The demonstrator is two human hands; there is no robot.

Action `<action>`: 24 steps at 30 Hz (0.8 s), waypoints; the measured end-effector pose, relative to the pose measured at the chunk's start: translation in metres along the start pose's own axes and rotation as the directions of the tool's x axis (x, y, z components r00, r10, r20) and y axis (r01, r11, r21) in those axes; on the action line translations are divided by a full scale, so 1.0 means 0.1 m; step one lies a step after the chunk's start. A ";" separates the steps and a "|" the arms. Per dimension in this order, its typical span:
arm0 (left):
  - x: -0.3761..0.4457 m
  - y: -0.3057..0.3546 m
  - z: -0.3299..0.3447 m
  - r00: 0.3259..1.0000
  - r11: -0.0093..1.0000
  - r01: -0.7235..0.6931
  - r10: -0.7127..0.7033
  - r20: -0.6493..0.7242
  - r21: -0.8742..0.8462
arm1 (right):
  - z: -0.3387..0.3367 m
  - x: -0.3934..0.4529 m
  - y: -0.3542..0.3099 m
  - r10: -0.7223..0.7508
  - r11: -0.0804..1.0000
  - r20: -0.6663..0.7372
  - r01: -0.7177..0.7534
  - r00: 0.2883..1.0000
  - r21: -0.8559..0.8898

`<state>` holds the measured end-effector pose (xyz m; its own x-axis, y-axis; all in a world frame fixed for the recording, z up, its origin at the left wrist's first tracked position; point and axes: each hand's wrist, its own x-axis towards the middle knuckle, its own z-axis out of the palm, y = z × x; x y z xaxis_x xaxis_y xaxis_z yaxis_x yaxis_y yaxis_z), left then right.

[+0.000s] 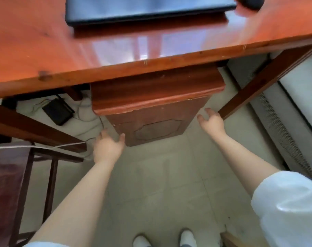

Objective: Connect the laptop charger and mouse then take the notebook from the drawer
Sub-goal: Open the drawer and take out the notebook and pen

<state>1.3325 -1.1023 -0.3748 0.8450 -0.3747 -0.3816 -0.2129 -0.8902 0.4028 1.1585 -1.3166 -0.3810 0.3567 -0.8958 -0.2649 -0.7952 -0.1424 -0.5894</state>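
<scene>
A closed black laptop [148,9] lies at the far side of the orange wooden desk [44,56]. The dark mouse [250,1] sits at the laptop's right, cut off by the frame's top. Under the desk stands a brown wooden cabinet [157,97] with a carved panelled front [157,130]; its drawer looks closed and no notebook shows. My left hand [108,147] is open beside the cabinet's lower left corner, thumb near its edge. My right hand [212,122] is open at the cabinet's right side, apart from it. A black charger brick [58,111] with thin cables lies on the floor.
A dark wooden chair [10,184] stands at the left with a white cable [44,146] over it. Desk legs [269,81] slant on both sides. A grey mesh-sided unit [285,131] runs along the right. My white shoes [187,237] are on the tiled floor.
</scene>
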 end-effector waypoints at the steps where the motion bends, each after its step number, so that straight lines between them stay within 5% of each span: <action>1: 0.08 -0.02 0.12 1.000 0.999 -0.001 0.000 -0.007 -0.049 | 0.06 0.06 0.08 0.020 0.999 -0.004 -0.020 1.000 0.050; 5: 0.35 -0.01 0.55 0.983 0.968 -0.090 0.048 -0.178 -0.235 | 0.29 0.33 0.36 0.045 0.943 -0.073 -0.019 0.996 0.332; 9: 0.57 0.08 0.90 0.896 0.926 -0.239 0.095 -0.433 -0.292 | 0.45 0.61 0.49 0.030 0.832 -0.224 0.099 0.974 0.545; 15: 0.77 0.20 1.22 0.793 0.856 -0.314 -0.002 -0.609 -0.410 | 0.66 1.00 0.57 -0.135 0.806 -0.334 0.299 0.933 0.510; 24: 0.95 0.10 1.01 0.799 0.738 -0.374 -0.050 -0.599 -0.561 | 0.72 1.06 0.51 -0.070 0.758 -0.438 0.333 0.896 0.560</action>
<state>1.3612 -1.1736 -0.4914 0.9798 -0.0994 0.1734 -0.1982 -0.3717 0.9069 1.1909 -1.3885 -0.4941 0.1610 -0.9773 0.1379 -0.2096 -0.1704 -0.9628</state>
